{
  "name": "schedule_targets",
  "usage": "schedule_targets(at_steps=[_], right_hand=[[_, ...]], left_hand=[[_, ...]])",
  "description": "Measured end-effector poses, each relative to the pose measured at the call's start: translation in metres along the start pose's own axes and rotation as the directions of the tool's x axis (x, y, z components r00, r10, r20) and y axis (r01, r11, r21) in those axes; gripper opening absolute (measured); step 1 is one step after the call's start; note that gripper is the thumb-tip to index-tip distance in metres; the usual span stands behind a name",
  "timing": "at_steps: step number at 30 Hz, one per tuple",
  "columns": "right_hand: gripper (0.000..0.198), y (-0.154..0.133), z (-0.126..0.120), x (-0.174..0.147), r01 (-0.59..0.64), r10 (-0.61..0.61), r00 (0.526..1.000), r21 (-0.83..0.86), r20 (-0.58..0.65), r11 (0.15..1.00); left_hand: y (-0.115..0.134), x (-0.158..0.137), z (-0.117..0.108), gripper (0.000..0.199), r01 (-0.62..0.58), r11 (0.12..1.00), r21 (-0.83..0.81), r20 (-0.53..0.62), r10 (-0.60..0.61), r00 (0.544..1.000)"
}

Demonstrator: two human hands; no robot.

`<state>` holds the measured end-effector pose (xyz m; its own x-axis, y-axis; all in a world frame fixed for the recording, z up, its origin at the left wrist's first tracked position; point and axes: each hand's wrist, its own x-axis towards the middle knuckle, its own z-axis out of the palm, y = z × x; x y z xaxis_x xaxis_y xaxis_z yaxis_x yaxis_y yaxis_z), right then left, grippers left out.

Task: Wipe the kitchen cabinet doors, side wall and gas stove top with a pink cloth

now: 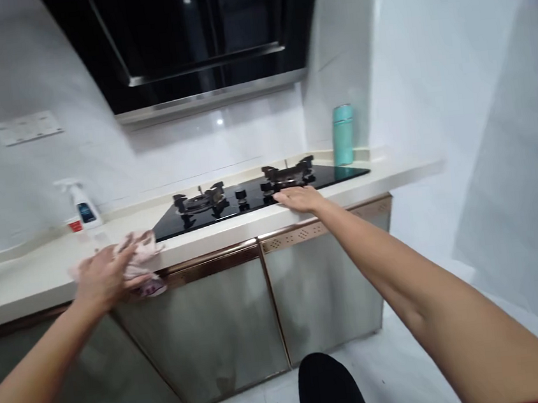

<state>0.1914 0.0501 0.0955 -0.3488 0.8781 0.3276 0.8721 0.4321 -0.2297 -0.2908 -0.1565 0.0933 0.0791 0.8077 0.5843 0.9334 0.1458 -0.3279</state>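
Observation:
My left hand (101,277) grips a crumpled pink cloth (142,250) at the counter's front edge, left of the stove. Part of the cloth hangs over the edge, and some of it is hidden behind my fingers. With fingers stretched out, my right hand (297,198) rests at the front rim of the black gas stove (255,206), near the knob (266,189). Nothing shows in it. The stove has a left burner (199,202) and a right burner (288,172) with dark pan supports.
A white spray bottle (83,205) and a small red and white container (74,224) stand at the back left of the counter (12,280). A teal bottle (343,135) stands behind the stove's right end. The black range hood (204,41) overhangs; cabinet doors (205,323) lie below.

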Motion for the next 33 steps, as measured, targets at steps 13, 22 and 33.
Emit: schedule_targets(at_steps=[13, 22, 33], right_hand=[[0.068, 0.001, -0.002, 0.008, -0.016, 0.016, 1.0, 0.004, 0.008, 1.0], [0.068, 0.005, 0.0, 0.004, -0.006, 0.006, 1.0, -0.061, -0.004, 0.998], [0.057, 0.002, 0.002, 0.003, 0.023, -0.025, 0.999, -0.056, -0.028, 0.998]], left_hand=[[0.172, 0.071, -0.008, 0.068, -0.161, 0.986, 0.044, -0.104, 0.165, 0.981], [0.325, 0.122, -0.028, 0.059, -0.327, 0.933, -0.15, -0.185, 0.298, 0.936], [0.257, 0.094, -0.032, 0.082, -0.44, 0.882, -0.166, -0.295, 0.382, 0.876]])
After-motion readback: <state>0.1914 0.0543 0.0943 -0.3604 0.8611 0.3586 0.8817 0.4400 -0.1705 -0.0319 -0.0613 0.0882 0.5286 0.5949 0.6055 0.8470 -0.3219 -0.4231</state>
